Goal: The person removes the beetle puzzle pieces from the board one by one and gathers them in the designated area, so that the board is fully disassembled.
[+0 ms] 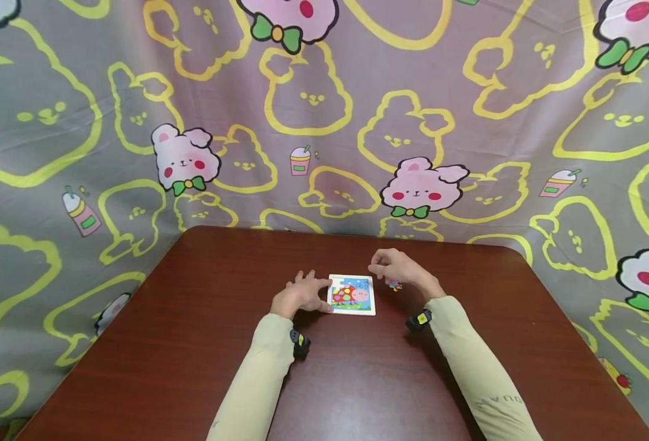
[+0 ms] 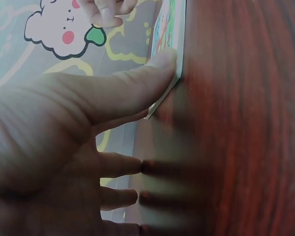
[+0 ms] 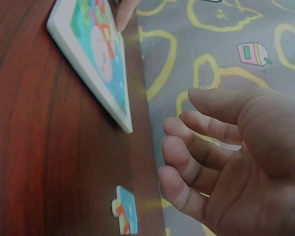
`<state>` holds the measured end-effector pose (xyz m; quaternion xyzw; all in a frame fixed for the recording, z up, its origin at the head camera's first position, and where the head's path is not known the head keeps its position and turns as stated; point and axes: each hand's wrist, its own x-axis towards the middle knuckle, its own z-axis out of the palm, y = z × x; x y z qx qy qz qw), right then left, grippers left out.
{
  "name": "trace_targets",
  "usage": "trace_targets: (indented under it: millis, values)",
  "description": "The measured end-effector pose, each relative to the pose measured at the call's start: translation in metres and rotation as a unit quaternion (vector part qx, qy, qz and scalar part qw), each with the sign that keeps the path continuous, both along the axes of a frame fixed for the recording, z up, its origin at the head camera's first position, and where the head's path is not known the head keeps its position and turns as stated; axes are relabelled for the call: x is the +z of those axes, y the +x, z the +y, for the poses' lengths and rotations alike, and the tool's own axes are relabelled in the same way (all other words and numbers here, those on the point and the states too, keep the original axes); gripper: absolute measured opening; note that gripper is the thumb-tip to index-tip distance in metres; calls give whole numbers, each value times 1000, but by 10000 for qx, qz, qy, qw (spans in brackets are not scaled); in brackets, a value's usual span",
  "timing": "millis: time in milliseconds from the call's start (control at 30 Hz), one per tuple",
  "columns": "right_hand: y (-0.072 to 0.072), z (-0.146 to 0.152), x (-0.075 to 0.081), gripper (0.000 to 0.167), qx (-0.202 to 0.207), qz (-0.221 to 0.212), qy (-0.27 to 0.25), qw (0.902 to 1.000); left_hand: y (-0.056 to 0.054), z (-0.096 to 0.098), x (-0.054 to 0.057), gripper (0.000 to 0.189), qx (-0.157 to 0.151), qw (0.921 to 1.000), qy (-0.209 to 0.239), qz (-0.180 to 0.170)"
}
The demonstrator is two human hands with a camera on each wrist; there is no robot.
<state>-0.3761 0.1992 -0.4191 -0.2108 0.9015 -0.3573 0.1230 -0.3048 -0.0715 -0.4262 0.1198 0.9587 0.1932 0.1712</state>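
Left hand point(image 1: 302, 293) spread against puzzle point(image 1: 353, 296); right hand point(image 1: 400, 268) loosely curled, empty, piece point(image 3: 129, 209) just below. We judge pickup step; next calls for pinch.

A reddish-brown bench point(image 1: 192, 355) with wood grain and rounded far corners is seen. Behind it and at both its sides, a grey cloth point(image 1: 357, 110) is hung, on which yellow animal outlines point(image 1: 308, 130), pale rabbit heads point(image 1: 420, 185) with green bows point(image 1: 409, 212), and pink drink cups point(image 1: 300, 164) are printed.
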Motion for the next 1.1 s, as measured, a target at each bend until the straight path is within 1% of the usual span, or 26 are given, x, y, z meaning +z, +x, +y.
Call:
trace_targets:
  millis: [233, 367, 500, 633, 867, 1100]
  values:
    - [-4, -8, 1, 15, 160, 8, -162, 9997, -1, -3, -3, 72, 47, 10000, 76, 3]
    - [-4, -12, 0, 14, 218, -55, -283, 9993, -2, -4, -4, 72, 40, 10000, 77, -6]
    - [-6, -15, -2, 14, 236, -148, -299, 9992, -2, -4, -4, 72, 17, 10000, 74, -6]
    - [-7, -21, -6, 17, 242, -173, -151, 9994, -3, -5, -4, 73, 17, 10000, 88, 24]
    - [-6, -29, -12, 24, 352, -48, 256, 9990, -3, -4, -3, 73, 3, 10000, 57, -19]
    - [-2, -36, -17, 26, 403, -132, 496, 9979, -1, -4, -1, 72, 47, 10000, -19, -46]
